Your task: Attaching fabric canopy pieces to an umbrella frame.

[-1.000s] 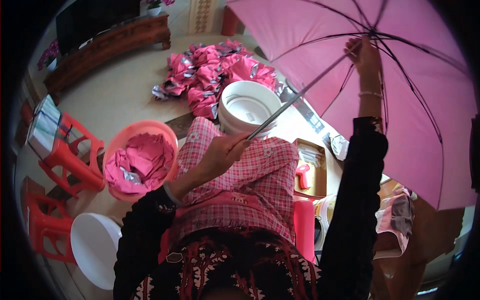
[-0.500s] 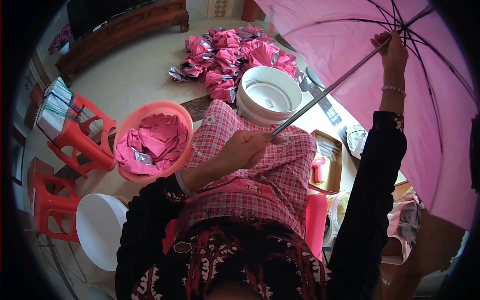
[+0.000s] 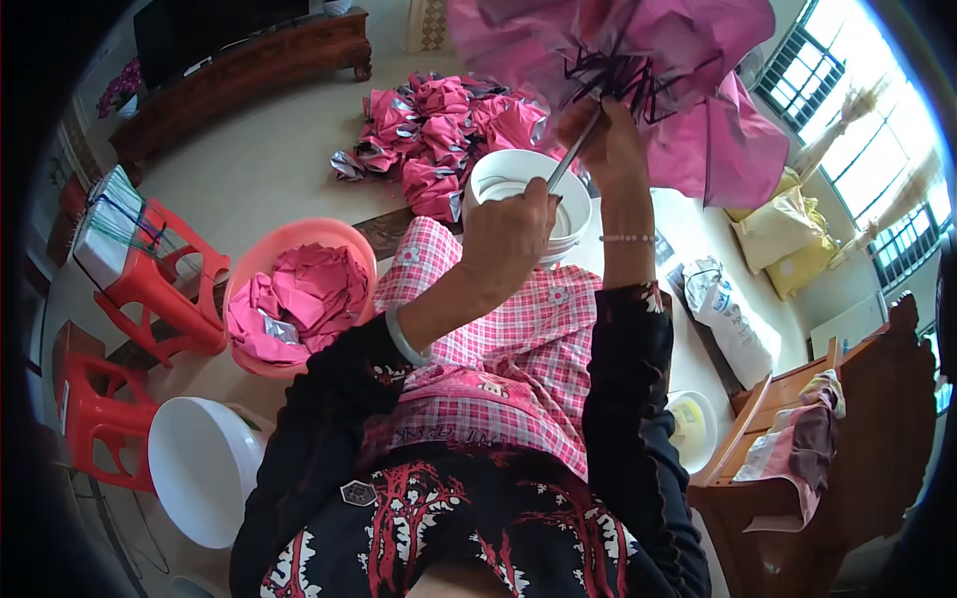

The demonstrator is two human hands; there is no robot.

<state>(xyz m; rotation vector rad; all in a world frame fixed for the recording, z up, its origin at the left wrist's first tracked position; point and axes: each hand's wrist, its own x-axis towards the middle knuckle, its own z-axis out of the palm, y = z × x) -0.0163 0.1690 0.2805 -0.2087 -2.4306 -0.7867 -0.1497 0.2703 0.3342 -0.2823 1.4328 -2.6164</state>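
A pink umbrella (image 3: 723,135) is held out in front of me, its canopy partly folded and crumpled, its dark ribs bunched together near the shaft. My left hand (image 3: 506,237) is closed around the lower end of the metal shaft, above my lap. Higher up, my right hand (image 3: 606,149) grips the shaft just below the bunched ribs; its fingers are partly hidden by the shaft and ribs. Below the umbrella stands a white bucket (image 3: 481,204). My lap is covered by a pink plaid apron (image 3: 518,339).
Crumpled pink and silver cloth bundles (image 3: 439,140) lie on the floor ahead. At left are a pink basin (image 3: 349,239) holding pink cloth, red stools (image 3: 189,319) and a white tub (image 3: 204,468). A wooden bench (image 3: 837,498), white sack (image 3: 743,339) and yellowish bags (image 3: 793,239) stand right.
The umbrella has gone from spread open to partly collapsed. My right hand has moved left and down toward my left hand, which has risen slightly. The bench and window have come into view.
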